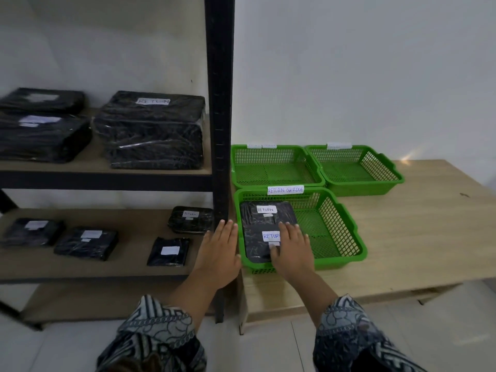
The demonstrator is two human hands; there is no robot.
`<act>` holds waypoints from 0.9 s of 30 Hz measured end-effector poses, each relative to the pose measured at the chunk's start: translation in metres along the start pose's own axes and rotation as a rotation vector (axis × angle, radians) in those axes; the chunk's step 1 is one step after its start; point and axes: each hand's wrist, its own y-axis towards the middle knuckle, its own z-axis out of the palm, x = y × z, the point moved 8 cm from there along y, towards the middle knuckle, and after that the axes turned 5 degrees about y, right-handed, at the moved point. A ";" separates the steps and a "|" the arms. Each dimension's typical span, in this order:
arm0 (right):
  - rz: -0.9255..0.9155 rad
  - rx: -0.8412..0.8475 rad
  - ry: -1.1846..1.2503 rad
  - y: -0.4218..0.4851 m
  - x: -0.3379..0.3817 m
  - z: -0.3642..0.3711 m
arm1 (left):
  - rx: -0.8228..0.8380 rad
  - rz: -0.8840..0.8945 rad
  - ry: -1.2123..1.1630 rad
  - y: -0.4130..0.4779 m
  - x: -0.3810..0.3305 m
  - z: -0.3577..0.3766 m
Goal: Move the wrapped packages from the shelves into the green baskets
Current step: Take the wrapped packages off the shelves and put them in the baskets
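Head view, one entry per item.

- Near basket (338,232): green plastic mesh at the left end of the table (418,226), tagged "RETURN OVERDUE". Its left half holds two packages.
- Back package (264,214): black wrap, white label "RETURN", lying flat against the basket's far wall.
- Front package (255,247): black wrap, overlapping the back package's near edge. Its label is partly covered by the right hand.
- Right hand (291,249): palm down over the front package, fingers straight and slightly spread, gripping nothing. Whether it presses down cannot be told.
- Left hand (218,251): palm down, fingers straight and together, holding nothing. It is just beside the near basket's left rim and in front of the shelf post (219,103).
- Back left basket (273,167) and back right basket (357,167): green, side by side behind the near basket. Each has a label on its far rim, too blurred to read.
- Upper shelf: large package (153,130) marked "RETURN", next to the post. There are two more black packages (40,135) to its left.
- Lower shelf: small package (190,220) marked "RETURN", close behind the post. A flat package (168,252) lies near the front edge, and two others (86,244) lie further left.
- The post stands between the shelves and the baskets.
- Patterned sleeves (158,336) cover both forearms.
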 end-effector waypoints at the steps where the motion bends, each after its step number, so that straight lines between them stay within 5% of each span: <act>1: -0.021 -0.009 0.003 -0.004 0.009 -0.003 | -0.007 -0.001 0.006 -0.005 0.002 -0.005; 13: -0.240 -0.240 -0.008 -0.051 0.149 -0.072 | -0.232 0.038 0.084 -0.058 0.069 -0.110; 27: -0.368 -0.514 0.011 -0.098 0.386 -0.165 | -0.521 0.006 0.263 -0.163 0.245 -0.277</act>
